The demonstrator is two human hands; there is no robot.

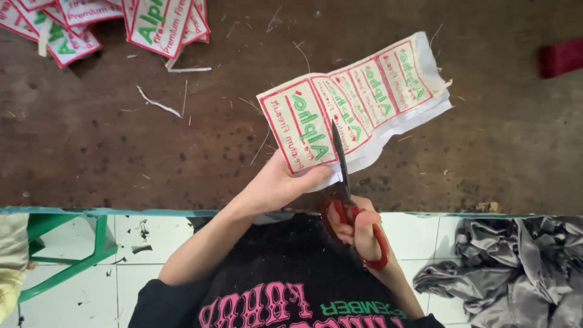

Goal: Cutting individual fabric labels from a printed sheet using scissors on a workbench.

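Fabric strip (358, 103) printed with a row of red-bordered labels is held in the air above the dark wooden table (91, 146), running from low near the table's front edge up and away to the right, its far end frayed and curling. The left hand (280, 185) pinches the strip's near corner, thumb lying along the lower edge of the closest label. The scissors (347, 194), red-handled with a dark blade, come up from below; the blade lies across the strip at the border between the first label and the next one. The right hand (361, 231) is clenched through the red loops, fingers wrapped inside them, and sits just past the table's teal-painted front edge, over the person's dark shirt. Thin white offcuts (159, 104) and threads lie scattered on the wood to the left of the strip, well apart from it. A heap of cut labels (152, 24) crowds the table's far left corner, and a red object (560, 58) shows at the right edge. Between these the wood around the strip is open on all sides. Below the table, a green frame (79, 255) stands on white tiles at the left, and crumpled grey cloth (516, 267) lies at the right.
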